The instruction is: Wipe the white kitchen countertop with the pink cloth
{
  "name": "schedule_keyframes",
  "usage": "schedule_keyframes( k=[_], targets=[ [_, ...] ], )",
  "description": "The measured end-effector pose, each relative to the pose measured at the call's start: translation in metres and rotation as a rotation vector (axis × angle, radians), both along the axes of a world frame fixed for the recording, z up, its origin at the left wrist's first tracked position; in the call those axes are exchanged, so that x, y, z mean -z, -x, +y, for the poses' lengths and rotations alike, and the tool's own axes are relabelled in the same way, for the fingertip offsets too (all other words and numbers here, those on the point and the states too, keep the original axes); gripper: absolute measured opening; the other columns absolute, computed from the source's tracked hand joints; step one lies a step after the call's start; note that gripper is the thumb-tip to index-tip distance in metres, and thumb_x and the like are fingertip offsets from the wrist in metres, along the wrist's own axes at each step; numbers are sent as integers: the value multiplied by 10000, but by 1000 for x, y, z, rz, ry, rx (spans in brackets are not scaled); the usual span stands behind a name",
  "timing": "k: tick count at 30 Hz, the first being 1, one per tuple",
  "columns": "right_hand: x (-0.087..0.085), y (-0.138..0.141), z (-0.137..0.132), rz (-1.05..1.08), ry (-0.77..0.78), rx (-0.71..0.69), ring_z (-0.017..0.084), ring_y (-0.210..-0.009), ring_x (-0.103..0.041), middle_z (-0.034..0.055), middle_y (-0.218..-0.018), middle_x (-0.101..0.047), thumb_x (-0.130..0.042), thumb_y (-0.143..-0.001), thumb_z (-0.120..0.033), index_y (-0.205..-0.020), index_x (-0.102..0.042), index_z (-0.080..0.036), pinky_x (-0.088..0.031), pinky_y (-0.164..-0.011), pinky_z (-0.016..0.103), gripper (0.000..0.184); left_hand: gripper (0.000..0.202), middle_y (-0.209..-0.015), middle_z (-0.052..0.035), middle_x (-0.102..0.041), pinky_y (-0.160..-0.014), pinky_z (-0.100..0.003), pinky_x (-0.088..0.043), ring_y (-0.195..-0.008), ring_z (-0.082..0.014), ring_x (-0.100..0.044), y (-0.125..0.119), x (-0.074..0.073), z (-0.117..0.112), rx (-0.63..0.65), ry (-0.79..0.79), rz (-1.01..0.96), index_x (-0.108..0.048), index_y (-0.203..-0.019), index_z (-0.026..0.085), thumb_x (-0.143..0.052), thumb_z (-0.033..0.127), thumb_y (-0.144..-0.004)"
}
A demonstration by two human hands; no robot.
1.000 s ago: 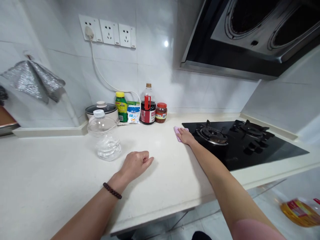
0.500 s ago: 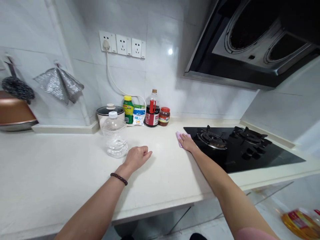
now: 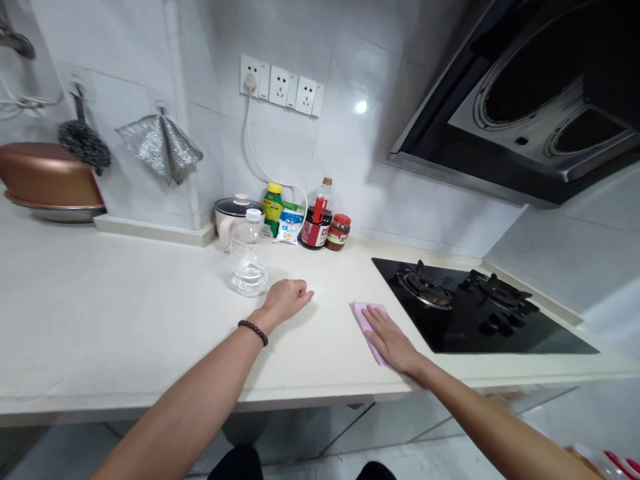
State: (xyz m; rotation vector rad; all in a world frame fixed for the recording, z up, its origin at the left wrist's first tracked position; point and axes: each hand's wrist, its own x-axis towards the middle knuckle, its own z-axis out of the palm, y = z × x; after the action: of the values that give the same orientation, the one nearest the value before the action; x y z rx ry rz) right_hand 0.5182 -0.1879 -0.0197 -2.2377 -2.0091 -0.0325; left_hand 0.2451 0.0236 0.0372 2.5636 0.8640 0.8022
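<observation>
My right hand [image 3: 393, 338] lies flat, fingers stretched out, on a folded pink cloth [image 3: 367, 327], pressing it to the white countertop [image 3: 320, 347] just left of the stove. My left hand [image 3: 287, 298] rests on the counter as a loose fist, with nothing visible in it; a dark bead bracelet circles that wrist. Beside this fist, to its left and slightly behind, stands a large clear plastic bottle [image 3: 249, 260] with a white cap. Part of the cloth is hidden beneath my right palm and fingers.
A black gas stove [image 3: 480, 313] sits at right under a range hood [image 3: 530, 100]. Along the wall stand a lidded pot [image 3: 227, 217], a yellow-capped green bottle [image 3: 273, 207], a white-blue packet [image 3: 291, 225], a dark sauce bottle [image 3: 315, 230] and a red-lidded jar [image 3: 339, 232]. A copper-coloured pan [image 3: 50, 177] is far left.
My right hand and the cloth have slid toward the counter's front edge, away from the stove's back left corner. My left fist stays beside the bottle. The view has turned slightly left.
</observation>
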Motion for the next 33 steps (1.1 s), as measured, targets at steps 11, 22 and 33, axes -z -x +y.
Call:
schedule_keyframes(
  k=[11, 22, 33],
  targets=[
    [-10, 20, 47, 31, 33, -148, 240, -1525, -127, -27, -1651, -154, -247, -1016, -596, -1595, -173, -325, -162, -1250, 480, 643, 283, -622, -32, -643, -577, -283, -272, -616, -172, -566, -12, 1, -19, 116, -30, 74, -600, -649, 205, -563, 363, -880],
    [-8, 1, 253, -42, 52, 57, 238, -1528, -123, 62, -1656, -172, -147, -1014, -571, -1593, -240, -188, -131, -1228, 434, 700, 282, -673, -48, -679, -628, -287, -385, -715, -205, -650, -12, 4, -13, 107, -78, 115, -626, -686, 210, -560, 384, -898],
    [-22, 30, 264, -78, 87, 121, 235, -1528, -121, 65, -1659, -164, -122, -1025, -511, -1602, -198, -195, -142, -1218, 459, 662, 285, -772, -87, -723, -685, -302, -417, -804, -241, -681, -2, 4, 8, -7, -54, 113, -687, -780, 199, -544, 405, -916]
  ],
)
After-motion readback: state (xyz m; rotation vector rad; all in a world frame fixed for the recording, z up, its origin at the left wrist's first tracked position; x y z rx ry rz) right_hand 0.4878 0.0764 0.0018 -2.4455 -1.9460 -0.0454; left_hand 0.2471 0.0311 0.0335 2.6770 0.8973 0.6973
